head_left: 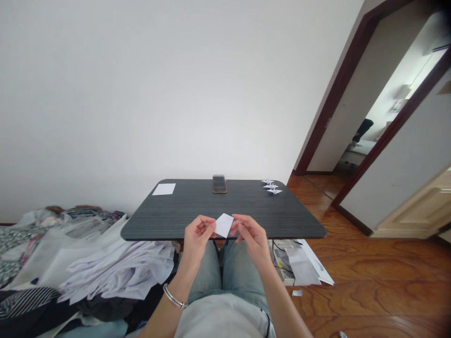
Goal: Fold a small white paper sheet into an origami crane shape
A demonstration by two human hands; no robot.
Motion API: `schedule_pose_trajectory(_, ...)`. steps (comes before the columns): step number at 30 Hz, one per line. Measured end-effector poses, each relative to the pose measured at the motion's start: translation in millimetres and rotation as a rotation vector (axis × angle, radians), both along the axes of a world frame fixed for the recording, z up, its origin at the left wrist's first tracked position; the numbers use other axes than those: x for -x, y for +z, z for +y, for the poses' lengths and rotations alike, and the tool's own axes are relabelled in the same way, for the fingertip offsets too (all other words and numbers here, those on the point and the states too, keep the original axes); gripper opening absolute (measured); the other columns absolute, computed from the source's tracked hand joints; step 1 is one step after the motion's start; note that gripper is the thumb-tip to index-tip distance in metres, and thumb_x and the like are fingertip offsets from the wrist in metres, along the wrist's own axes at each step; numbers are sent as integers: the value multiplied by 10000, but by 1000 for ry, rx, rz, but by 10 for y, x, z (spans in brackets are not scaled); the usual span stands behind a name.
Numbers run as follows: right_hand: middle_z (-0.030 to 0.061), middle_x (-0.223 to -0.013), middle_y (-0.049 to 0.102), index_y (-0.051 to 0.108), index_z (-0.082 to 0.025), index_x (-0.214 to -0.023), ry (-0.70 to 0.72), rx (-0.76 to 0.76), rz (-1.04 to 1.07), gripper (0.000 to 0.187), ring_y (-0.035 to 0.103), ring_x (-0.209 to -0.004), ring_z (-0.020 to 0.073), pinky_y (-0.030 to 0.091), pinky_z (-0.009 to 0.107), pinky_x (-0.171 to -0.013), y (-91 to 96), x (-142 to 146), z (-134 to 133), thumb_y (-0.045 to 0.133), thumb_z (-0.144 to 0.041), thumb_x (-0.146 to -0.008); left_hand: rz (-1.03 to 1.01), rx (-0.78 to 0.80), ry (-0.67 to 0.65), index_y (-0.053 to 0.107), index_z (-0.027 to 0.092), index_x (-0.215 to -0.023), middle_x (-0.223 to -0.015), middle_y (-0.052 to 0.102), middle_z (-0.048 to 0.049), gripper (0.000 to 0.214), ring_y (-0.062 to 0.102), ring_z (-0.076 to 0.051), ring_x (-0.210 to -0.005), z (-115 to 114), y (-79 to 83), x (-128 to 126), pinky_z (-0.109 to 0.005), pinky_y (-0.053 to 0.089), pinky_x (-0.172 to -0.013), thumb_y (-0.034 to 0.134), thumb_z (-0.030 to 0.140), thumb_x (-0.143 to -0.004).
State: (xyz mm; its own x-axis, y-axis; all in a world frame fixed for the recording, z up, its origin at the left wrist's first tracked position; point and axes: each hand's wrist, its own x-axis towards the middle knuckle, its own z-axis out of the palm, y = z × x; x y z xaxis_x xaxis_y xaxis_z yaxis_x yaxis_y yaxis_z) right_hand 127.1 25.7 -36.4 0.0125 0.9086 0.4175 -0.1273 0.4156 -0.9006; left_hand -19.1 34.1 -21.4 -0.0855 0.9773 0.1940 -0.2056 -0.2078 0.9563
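Note:
A small white sheet of folded paper (224, 225), roughly diamond-shaped, is held up above the front edge of the dark table. My left hand (199, 232) pinches its left side between thumb and fingers. Beside the opposite corner is my right hand (249, 233), its fingers bent and apart; a fingertip is at or just against the paper's edge. Several white folded paper cranes (271, 187) stand at the table's back right. At the back left lies a flat white sheet of paper (164, 189).
The dark table (190, 206) stands against a white wall. A phone (219, 184) leans upright on a stand at its back middle. Piled clothes and fabric (120, 267) lie to the left. Papers and a box (299, 263) sit low at the right, near a doorway.

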Motion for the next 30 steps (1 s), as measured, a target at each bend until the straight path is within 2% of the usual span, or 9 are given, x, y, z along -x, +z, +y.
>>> schedule_pose_trajectory(3,45,-806,605,669,-209,-881,72,-72,-183,165,566,-687,152,452,214,-511,-3,5,-16,527,-213,-796,1,-27,0,624,148,-709,-626,608,11,108,536,-97,-551,6,-17,-6,-201,452,-540,665,236,-664)
schedule_pose_trajectory(5,42,-775,608,684,-209,-840,55,-105,-236,176,561,-686,154,453,219,-525,-18,19,-12,526,-163,-776,23,-27,-19,655,148,-733,-657,628,-5,110,548,-110,-580,6,-35,-6,-214,460,-568,652,247,-684)
schedule_pose_trajectory(10,32,-738,614,684,-203,-806,8,-81,-180,178,523,-567,125,441,216,-478,-81,16,43,526,-146,-748,126,-74,-79,709,158,-841,-762,643,-36,177,561,-137,-669,-25,-47,18,-235,460,-624,627,262,-723)
schedule_pose_trajectory(16,6,-642,574,693,-220,-711,-21,-128,-83,109,514,-548,130,421,228,-478,-93,-17,61,606,-155,-707,256,-262,-165,699,159,-883,-789,614,-57,173,573,-156,-736,-99,7,57,-243,456,-657,585,235,-778)
schedule_pose_trajectory(19,4,-586,575,697,-222,-661,-36,-206,-70,60,532,-563,146,417,251,-515,-68,-37,42,663,-189,-697,332,-378,-195,695,172,-879,-818,631,-69,157,588,-175,-769,-107,12,91,-265,461,-692,641,209,-736)
schedule_pose_trajectory(21,13,-577,587,699,-222,-651,-32,-255,-78,51,544,-582,161,415,269,-539,-57,-53,31,683,-230,-699,398,-449,-184,701,184,-857,-814,652,-70,170,599,-184,-774,-106,13,112,-276,459,-710,690,185,-687)
schedule_pose_trajectory(25,18,-563,582,695,-218,-642,-50,-308,-96,95,532,-583,173,392,284,-546,-49,-74,6,701,-295,-697,488,-523,-134,712,206,-812,-789,680,-64,138,616,-178,-738,-123,24,128,-268,462,-687,695,164,-682)
schedule_pose_trajectory(30,14,-561,575,665,-205,-635,-86,-303,-77,123,511,-556,158,377,274,-531,-16,-49,-47,673,-288,-725,509,-563,-89,713,203,-754,-756,686,-61,84,620,-175,-704,-177,35,114,-264,466,-662,683,158,-690)
